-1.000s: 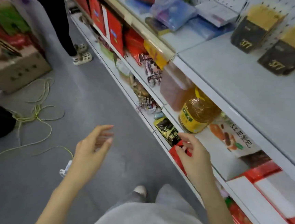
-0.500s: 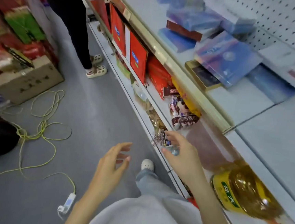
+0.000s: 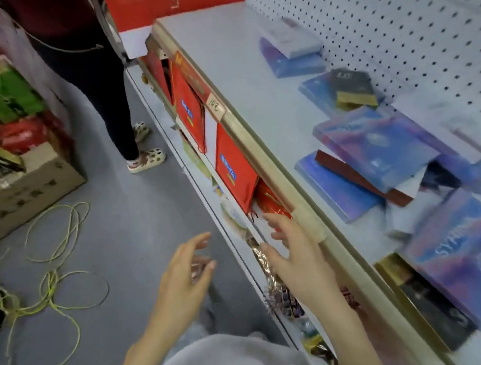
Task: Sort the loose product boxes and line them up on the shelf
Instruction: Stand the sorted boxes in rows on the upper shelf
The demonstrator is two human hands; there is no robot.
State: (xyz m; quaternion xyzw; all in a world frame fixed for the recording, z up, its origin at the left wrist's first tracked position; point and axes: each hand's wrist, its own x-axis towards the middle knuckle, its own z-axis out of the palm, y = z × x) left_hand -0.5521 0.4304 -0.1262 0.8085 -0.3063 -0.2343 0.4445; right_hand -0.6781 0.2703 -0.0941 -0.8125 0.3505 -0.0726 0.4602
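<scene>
Hovering beside the gold front edge of the shelf (image 3: 238,65): right hand (image 3: 296,263), fingers spread, grip wide, holding nothing. Left hand (image 3: 184,279) over the floor (image 3: 144,203), grip also wide, empty. Loose product boxes (image 3: 379,148), blue-purple, lie flat, scattered and overlapping on the shelf, apart from both hands. Red boxes (image 3: 234,167) stand upright one tier below.

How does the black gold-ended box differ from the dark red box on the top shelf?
The black gold-ended box lies uncovered atop a blue box, near the pegboard; the dark red box sits nearer the shelf edge, partly under a blue-purple box. Both lie askew, not lined up.
</scene>
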